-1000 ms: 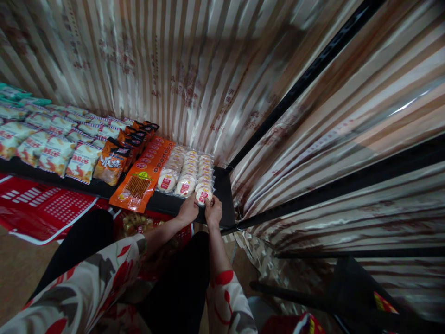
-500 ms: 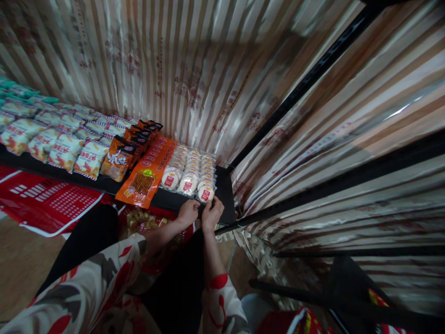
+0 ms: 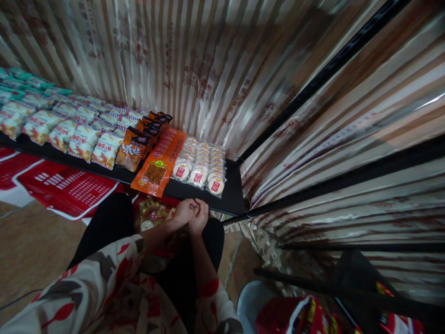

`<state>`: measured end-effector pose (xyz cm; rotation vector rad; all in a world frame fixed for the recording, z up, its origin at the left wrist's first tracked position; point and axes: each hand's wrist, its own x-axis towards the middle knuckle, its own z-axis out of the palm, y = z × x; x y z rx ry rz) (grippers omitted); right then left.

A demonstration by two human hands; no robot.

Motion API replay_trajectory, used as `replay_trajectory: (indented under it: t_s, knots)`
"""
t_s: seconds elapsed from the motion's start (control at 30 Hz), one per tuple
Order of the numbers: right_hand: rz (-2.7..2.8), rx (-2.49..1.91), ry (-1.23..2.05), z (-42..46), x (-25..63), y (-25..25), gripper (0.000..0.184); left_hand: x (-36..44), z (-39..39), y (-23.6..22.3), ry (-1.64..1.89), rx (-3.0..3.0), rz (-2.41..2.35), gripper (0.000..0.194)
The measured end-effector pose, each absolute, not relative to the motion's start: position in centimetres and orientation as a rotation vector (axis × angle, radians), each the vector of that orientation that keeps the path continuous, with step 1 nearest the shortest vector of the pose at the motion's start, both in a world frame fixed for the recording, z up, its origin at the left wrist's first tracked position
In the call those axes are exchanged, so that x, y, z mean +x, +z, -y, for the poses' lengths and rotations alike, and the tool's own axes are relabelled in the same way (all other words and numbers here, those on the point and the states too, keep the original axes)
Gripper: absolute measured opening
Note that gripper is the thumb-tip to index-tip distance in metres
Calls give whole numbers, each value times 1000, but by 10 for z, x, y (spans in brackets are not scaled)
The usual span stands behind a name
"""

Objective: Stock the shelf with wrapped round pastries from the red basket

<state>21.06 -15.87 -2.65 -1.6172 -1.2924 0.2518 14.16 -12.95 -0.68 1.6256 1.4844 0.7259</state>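
My left hand (image 3: 183,212) and my right hand (image 3: 199,216) are pressed together in front of the black shelf (image 3: 229,197), fingers curled, a short way back from its front edge. I cannot make out anything in them. On the shelf, just beyond my hands, lie three rows of round white cakes in clear wrappers (image 3: 202,166). Left of those is a row of flat orange snack packs (image 3: 160,161), then darker orange bags (image 3: 134,150) standing upright. Both my arms wear a floral sleeve.
White and red snack bags (image 3: 62,127) fill the shelf further left. Red plastic baskets (image 3: 66,190) sit below the shelf; one by my knees holds small wrapped items (image 3: 153,214). Striped cloth (image 3: 208,60) backs the shelf. A pale bucket (image 3: 252,301) and red bags (image 3: 295,317) stand at the lower right.
Both hands have let go of the front cake packet and drawn back off the shelf edge toward me, coming together. The view has shifted, so the shelf sits higher and further right.
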Motion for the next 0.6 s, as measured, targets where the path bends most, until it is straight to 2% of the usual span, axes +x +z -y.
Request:
replay_trajectory:
  t_s: [0.13, 0.37, 0.5, 0.6]
  knots:
    - [1382, -1649, 330, 166, 196, -51, 28, 120, 138, -29, 631, 1627, -1524, 19]
    - [1583, -1884, 691, 173, 166, -84, 24, 76, 150, -62, 248, 1676, -1547, 32]
    - [1658, -1959, 1041, 175, 154, -98, 24, 49, 151, -78, 157, 1628, -1561, 28]
    - [1675, -1823, 1257, 177, 149, -108, 32, 32, 152, -86, 119, 1555, -1642, 22]
